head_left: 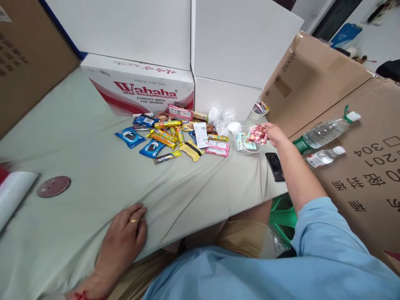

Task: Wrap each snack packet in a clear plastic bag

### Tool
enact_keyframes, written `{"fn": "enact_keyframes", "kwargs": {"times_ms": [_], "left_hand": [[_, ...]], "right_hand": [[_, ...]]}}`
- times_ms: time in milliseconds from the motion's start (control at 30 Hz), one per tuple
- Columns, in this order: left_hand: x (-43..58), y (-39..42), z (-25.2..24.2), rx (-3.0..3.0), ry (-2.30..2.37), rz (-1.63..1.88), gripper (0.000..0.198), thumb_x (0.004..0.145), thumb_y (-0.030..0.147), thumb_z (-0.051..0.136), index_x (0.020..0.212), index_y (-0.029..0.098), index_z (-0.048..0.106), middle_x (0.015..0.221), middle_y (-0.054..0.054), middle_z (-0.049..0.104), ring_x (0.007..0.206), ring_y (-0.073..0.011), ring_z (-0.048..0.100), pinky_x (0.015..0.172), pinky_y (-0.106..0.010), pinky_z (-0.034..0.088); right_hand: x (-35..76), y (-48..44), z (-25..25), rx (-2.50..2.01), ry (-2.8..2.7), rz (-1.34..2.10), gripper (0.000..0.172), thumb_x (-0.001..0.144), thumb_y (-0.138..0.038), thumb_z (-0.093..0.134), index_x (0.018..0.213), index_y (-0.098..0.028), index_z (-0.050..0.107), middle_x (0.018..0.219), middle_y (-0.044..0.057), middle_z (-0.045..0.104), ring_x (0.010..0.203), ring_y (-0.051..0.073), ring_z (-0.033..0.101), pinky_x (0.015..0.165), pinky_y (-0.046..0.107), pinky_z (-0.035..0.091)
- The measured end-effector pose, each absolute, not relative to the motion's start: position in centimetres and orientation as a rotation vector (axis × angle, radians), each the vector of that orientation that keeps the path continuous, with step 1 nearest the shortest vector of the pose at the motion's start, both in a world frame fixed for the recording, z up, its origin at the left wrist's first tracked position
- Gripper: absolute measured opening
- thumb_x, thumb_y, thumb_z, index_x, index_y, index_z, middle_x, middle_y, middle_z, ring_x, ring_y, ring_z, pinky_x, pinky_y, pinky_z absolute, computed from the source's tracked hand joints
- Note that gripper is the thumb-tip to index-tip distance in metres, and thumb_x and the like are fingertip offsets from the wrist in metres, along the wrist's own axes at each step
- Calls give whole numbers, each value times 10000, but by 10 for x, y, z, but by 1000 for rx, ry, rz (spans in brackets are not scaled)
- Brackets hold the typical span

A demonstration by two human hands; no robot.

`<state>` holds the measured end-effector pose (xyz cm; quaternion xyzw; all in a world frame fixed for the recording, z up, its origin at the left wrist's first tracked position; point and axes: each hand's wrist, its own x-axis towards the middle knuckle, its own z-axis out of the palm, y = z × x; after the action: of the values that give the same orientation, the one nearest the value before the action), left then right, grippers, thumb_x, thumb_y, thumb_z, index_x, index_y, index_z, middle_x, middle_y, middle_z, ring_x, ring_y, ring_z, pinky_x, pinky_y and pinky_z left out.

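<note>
My right hand point(273, 133) reaches to the far right of the table, its fingers closed on a shiny red-and-white snack packet point(258, 134). The packet is just over a clear plastic tub point(250, 151) holding a light green snack packet point(245, 141). My left hand point(126, 231) rests near the table's front edge, fingers curled under and pressed together; a ring shows on one finger. To the left of the tub lies a spread of wrapped snacks: blue packets point(129, 137), yellow bars point(164, 138), a pink packet point(217, 148) and a white sachet point(200, 134).
Behind the snacks stand a Wahaha carton point(150, 89) and white panels point(228, 41). White crumpled plastic point(223, 121) lies beside them. A dark phone point(274, 166) and two bottles point(325, 132) are by my right arm. A brown disc point(53, 186) lies left. Cardboard point(353, 166) walls the right side.
</note>
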<state>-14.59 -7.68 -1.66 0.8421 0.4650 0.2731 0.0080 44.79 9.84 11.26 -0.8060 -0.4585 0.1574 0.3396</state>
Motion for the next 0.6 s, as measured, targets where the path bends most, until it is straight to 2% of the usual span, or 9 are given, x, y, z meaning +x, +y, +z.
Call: {"fn": "enact_keyframes", "kwargs": {"times_ms": [67, 133, 200, 300, 367, 433, 533, 600], "left_hand": [[-142, -79, -15, 2683, 1451, 837, 227, 978, 185, 506, 1180, 167, 609, 1168, -158, 673, 1048, -319, 659, 963, -487, 553], [-142, -81, -13, 2710, 1443, 834, 244, 973, 164, 511, 1198, 163, 603, 1169, -162, 672, 1046, -322, 658, 961, -487, 551], [-142, -82, -12, 2725, 1425, 843, 250, 965, 150, 518, 1199, 159, 606, 1170, -168, 674, 1040, -322, 661, 957, -484, 550], [-143, -82, -12, 2729, 1408, 862, 254, 955, 136, 528, 1194, 152, 612, 1175, -177, 676, 1034, -324, 664, 951, -483, 548], [-142, -82, -12, 2727, 1413, 869, 257, 954, 129, 530, 1197, 156, 611, 1178, -174, 676, 1031, -322, 664, 953, -481, 547], [-142, -82, -11, 2725, 1417, 874, 260, 953, 123, 533, 1199, 160, 609, 1179, -169, 676, 1035, -319, 663, 959, -477, 546], [-140, -82, -10, 2737, 1414, 878, 258, 950, 112, 538, 1195, 141, 612, 1172, -177, 677, 1044, -322, 663, 966, -477, 546], [-139, -83, -9, 2744, 1425, 871, 253, 950, 109, 537, 1190, 130, 615, 1169, -181, 680, 1044, -324, 664, 966, -480, 548]], "right_hand": [[435, 99, 101, -2282, -1282, 384, 97, 857, -186, 657, 919, -147, 721, 814, 80, 705, 798, 221, 665, 771, 315, 510], [422, 96, 89, -2424, -1365, 296, 129, 855, -167, 663, 957, -140, 737, 977, 151, 720, 983, 275, 653, 906, 367, 480], [412, 91, 83, -2508, -1436, 198, 199, 905, -165, 604, 1044, -138, 743, 1176, 214, 678, 1178, 328, 578, 1017, 430, 423], [402, 82, 80, -2592, -1585, -1, 297, 991, -191, 472, 1108, -161, 743, 1340, 225, 593, 1347, 379, 419, 1083, 499, 354], [399, 77, 81, -2653, -1670, -176, 350, 1024, -216, 409, 1150, -174, 733, 1360, 209, 577, 1341, 387, 400, 1058, 491, 364], [398, 76, 81, -2707, -1701, -277, 397, 1031, -187, 357, 1241, -158, 692, 1350, 206, 585, 1282, 361, 454, 1009, 437, 395], [402, 80, 83, -2732, -1727, -230, 424, 985, -86, 367, 1308, -96, 642, 1290, 207, 634, 1182, 295, 545, 952, 347, 414], [405, 83, 89, -2737, -1763, -183, 389, 944, -71, 444, 1260, -83, 670, 1217, 195, 674, 1093, 270, 594, 903, 316, 424]]}}
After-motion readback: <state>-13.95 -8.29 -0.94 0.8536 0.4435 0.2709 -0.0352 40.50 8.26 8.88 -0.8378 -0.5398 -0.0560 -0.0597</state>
